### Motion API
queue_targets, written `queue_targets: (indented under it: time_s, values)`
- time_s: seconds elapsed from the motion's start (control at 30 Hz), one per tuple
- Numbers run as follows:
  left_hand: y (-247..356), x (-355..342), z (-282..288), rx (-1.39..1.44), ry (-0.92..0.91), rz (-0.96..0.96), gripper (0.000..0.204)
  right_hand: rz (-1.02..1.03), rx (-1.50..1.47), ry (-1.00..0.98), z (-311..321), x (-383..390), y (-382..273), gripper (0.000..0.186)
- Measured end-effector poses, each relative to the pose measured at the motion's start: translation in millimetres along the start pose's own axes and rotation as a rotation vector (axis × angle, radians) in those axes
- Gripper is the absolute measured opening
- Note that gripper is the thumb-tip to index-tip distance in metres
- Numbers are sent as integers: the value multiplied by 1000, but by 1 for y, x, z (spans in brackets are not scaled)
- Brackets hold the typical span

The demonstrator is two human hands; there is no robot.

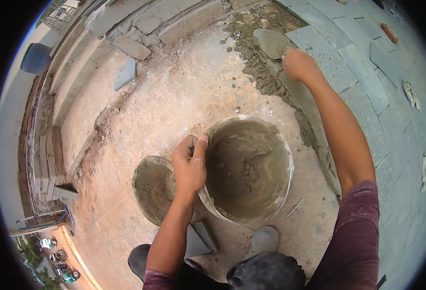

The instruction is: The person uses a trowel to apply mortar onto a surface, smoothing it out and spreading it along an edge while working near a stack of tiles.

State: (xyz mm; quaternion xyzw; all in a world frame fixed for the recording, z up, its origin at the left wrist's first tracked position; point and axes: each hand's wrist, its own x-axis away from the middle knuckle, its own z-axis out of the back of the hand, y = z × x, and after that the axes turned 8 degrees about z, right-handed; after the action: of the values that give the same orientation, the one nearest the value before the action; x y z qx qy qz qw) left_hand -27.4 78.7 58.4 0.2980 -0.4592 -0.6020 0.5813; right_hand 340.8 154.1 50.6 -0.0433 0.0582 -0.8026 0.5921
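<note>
L hand (190,166) pinches the big bucket's (277,145) rim, R hand's (302,65) fingers wrapped round 1 trowel (272,43), blade at the wet mortar (267,79)!

Trowel up at the mortar bed, bucket mouth-up nearer the body.
Trowel (271,42): broad grey blade, rounded end, mortar-smeared, pointing upper left, handle hidden; over the bed's right edge, contact unclear. Mortar bed (265,77): dark grey, rough, crumbly along its left edge, runs down the frame's upper right. Large bucket (286,153): round, pale crusted rim, inner wall caked, left of the bed and apart from it; lumpy grey mortar (244,176) inside.
</note>
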Motion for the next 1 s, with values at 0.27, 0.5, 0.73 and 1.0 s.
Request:
queue_targets:
  time_s: [0.27,0.5,0.73,1.0]
  values:
    - [8,7,-1,11,-26,20,40,-24,-123,-254,-14,-67,13,36]
    - [13,3,-1,-44,-47,18,40,-52,-180,-372,-13,-66,29,47]
    - [-4,-2,8,-9,-11,22,40,51,-54,-458,6,-28,60,55]
    - [-7,0,8,-37,22,-16,40,-124,-310,-463,53,19,82,42]
